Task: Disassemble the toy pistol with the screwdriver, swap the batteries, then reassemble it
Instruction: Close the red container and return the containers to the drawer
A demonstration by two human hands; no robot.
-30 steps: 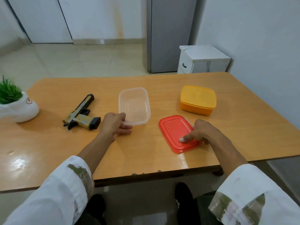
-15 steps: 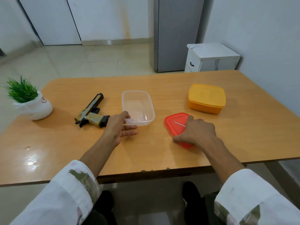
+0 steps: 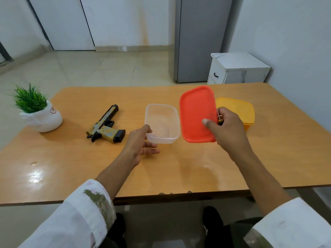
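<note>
Toy pistol [image 3: 105,127]: flat on worktop [image 3: 71,167], just L of L hand [image 3: 139,144]. L hand: fingers loose, touching clear tub [image 3: 162,122]. R hand [image 3: 227,129]: grips red lid [image 3: 195,113], tilted up off worktop, plus small screwdriver [image 3: 218,118]. Yellow box [image 3: 240,110]: behind R hand.

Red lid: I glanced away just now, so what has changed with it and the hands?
The right hand has gripped the red lid with the small screwdriver and lifted it off the table, tilted up. The left hand stays at the clear container's near corner. The toy pistol and yellow box have not moved.
</note>
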